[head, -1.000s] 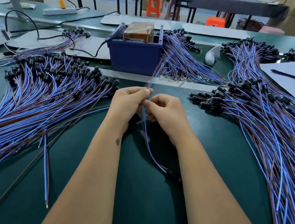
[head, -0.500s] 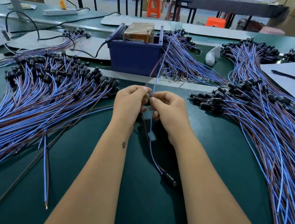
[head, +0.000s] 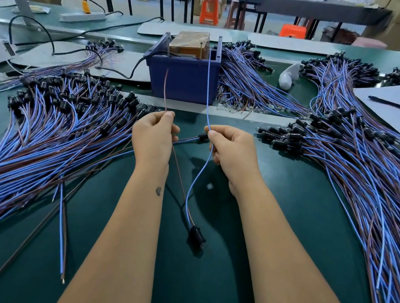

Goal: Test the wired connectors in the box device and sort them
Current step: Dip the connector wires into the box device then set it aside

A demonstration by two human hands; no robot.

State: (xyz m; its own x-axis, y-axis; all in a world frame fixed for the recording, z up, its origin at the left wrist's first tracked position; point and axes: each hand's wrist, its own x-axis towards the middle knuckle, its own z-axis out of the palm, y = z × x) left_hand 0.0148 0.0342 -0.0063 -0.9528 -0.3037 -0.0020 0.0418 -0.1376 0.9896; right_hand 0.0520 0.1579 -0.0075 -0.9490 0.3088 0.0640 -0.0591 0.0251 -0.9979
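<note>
My left hand (head: 154, 139) pinches the brown wire (head: 166, 87) of one wired connector, and my right hand (head: 229, 153) pinches its blue wire (head: 208, 93). Both wire ends stand upward in front of the blue box device (head: 186, 77), which holds a brown block at its top. The wires run down between my forearms to the black connector (head: 196, 235) lying on the green mat. A large pile of blue and brown wired connectors (head: 43, 124) lies to the left and another pile (head: 369, 180) to the right.
More connector bundles (head: 250, 81) lie behind the box. A white sheet with a black pen (head: 396, 105) sits at the far right. A power strip (head: 83, 16) and black cables lie at the back left. A small white object (head: 287, 77) rests right of the box.
My hands have moved apart, spreading the brown and blue wire ends from each other. The black connector has slid a little nearer to the box between my forearms.
</note>
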